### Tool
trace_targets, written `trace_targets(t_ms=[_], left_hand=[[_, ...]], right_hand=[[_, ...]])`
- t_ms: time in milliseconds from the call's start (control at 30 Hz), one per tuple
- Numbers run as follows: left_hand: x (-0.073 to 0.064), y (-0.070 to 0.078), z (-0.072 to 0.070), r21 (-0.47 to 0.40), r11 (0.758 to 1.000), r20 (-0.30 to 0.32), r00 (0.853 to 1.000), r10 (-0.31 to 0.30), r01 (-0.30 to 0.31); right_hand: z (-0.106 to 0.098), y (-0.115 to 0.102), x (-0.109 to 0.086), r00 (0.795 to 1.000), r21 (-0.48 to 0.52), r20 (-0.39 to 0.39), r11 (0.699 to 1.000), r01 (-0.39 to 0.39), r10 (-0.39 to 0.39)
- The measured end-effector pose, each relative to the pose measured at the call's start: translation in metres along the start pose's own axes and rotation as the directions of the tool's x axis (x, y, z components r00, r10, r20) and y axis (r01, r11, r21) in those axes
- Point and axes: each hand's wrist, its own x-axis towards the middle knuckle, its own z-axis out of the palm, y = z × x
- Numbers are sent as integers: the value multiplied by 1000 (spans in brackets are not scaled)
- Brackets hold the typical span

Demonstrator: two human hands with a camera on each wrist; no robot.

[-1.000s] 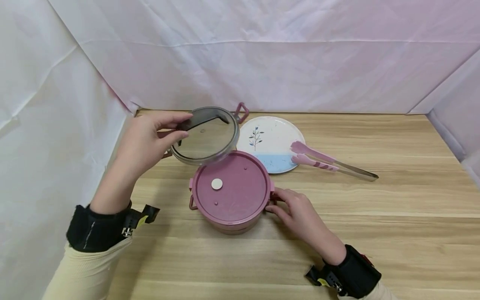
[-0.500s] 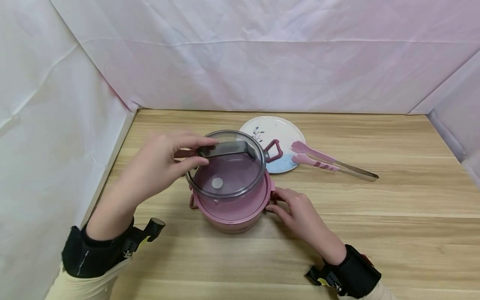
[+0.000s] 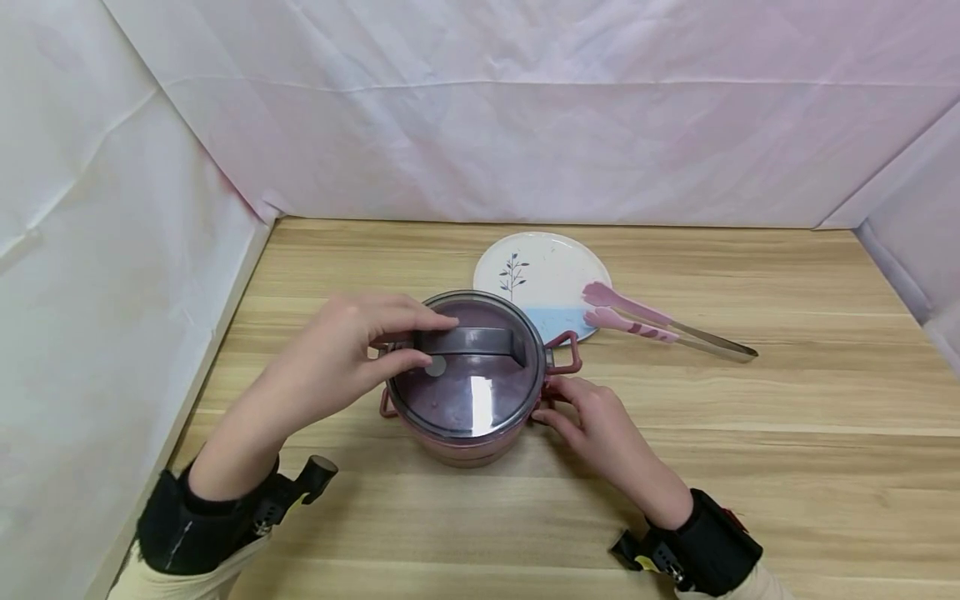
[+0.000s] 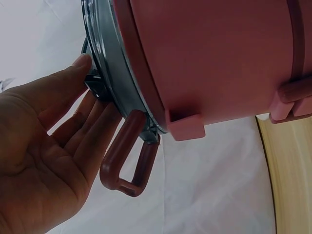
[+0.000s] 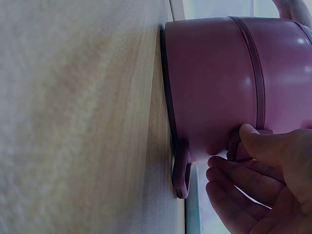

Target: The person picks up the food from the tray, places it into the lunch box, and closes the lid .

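A round glass lid (image 3: 480,400) with a dark top handle (image 3: 483,340) lies level over the top of a mauve pot (image 3: 459,455). My left hand (image 3: 337,354) pinches that handle between thumb and fingers, near its left end. Seen from the left wrist, the lid's grey rim (image 4: 113,53) meets the pot's upper edge, and a dark red side loop (image 4: 114,168) sticks out of the lid. My right hand (image 3: 600,429) grips a small side handle (image 5: 239,147) of the pot, thumb on top. Through the glass, the pot's mauve inner cover with its white button shows dimly.
Behind the pot lies a white and blue plate (image 3: 562,271) with a leaf drawing. Pink-tipped tongs (image 3: 652,321) rest partly on its right edge. White cloth walls (image 3: 525,150) enclose the wooden table (image 3: 787,450) at the back and sides.
My left hand has brought the glass lid right and toward me, from behind the pot down over its top, turning it level. My right hand has stayed at the pot's side handle.
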Motion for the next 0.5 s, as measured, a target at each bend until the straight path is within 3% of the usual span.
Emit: trace_targets(t_ms=[500], left_hand=[[-3,-3,2,-15,1000,-12,1000,22,-22]], right_hand=[[0,0,-1,1000,8,5,1000,-23,23]])
